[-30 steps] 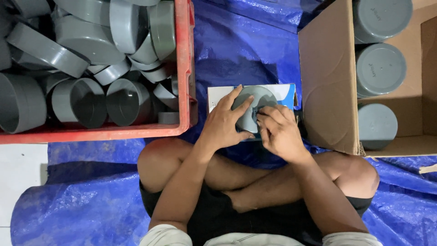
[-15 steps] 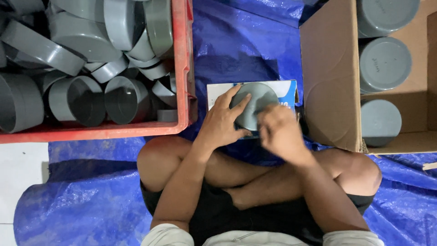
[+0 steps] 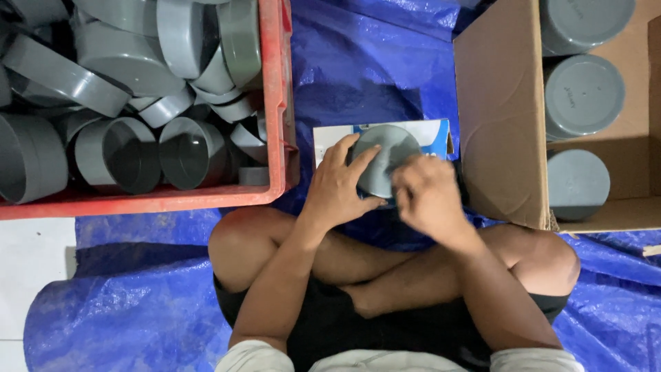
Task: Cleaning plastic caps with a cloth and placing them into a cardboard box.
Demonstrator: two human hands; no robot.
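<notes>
Hands meet over a grey cap (image 3: 384,157) lying on a blue-white box (image 3: 430,133) on the blue tarp (image 3: 372,62), between the red crate (image 3: 279,103) and the carton (image 3: 499,117). Left hand (image 3: 337,186) clasps the cap's left rim; right hand (image 3: 428,196), blurred, touches its right edge, grip unclear.

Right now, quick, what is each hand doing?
Left hand: grip closed on the round grey cap, fingers spread over its face.
Right hand: blurred, touching the cap's edge; open or closed cannot be told.
</notes>
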